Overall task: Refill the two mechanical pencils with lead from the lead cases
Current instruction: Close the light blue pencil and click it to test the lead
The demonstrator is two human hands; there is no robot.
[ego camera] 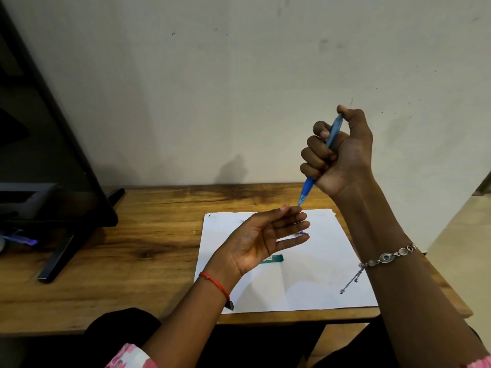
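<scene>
Pink patterned cloth, a sleeve (130,354), shows at 7 o'clock, nearest the camera. From it the left forearm rises toward the middle, with a red thread (215,284) round the wrist. At 4 o'clock the right forearm wears a silver bracelet (385,257) with a loose chain hanging from it.

Under both arms a white sheet of paper (305,282) lies on the wooden counter (132,235). On the sheet, just below the centre, a green lead case (275,258) lies flat, half hidden behind the left hand (261,235). That hand hovers above the paper palm up, its fingers straight and relaxed, holding nothing. A small purple-blue item peeps out past its fingertips; what it is I cannot tell.

Higher, at 2 o'clock, the right hand (340,152) is a fist wrapped round the blue mechanical pencil (308,185), thumb pressed on its top end. The pencil slants down toward 7 o'clock, its tip just beside the left fingertips; whether they touch I cannot tell.

At 9 o'clock a dark monitor (53,155) stands on the counter. A pale, marked wall (239,75) fills the background.
</scene>
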